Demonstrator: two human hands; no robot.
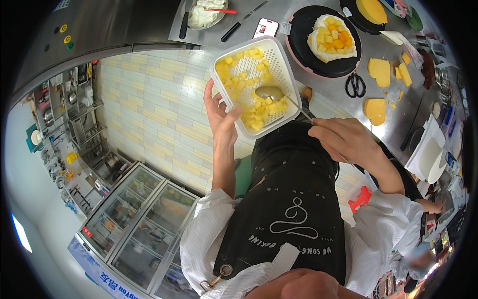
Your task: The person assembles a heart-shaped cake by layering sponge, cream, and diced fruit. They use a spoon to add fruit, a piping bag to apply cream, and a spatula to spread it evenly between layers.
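Observation:
My left hand [222, 112] grips the near left side of a white plastic container with a perforated inner basket [248, 99], thumb over the rim. Diced yellow fruit [261, 112] lies inside, heaped at the near end and strewn along the far and left walls. In my right hand [343, 140] is the handle of a metal spoon [269, 93], its bowl down among the cubes. Beyond the container, a heart-shaped cake [332, 39] with white cream and yellow and orange fruit pieces on top sits on a black turntable [302, 33].
Black-handled scissors [355, 85] and sponge cake offcuts [379, 73] lie on the steel table [328, 84]. A bowl of cream [205, 15], a long knife [239, 26], a phone [266, 28] and a piping bag [397, 39] are there too. Another person [418, 258] is at the lower right.

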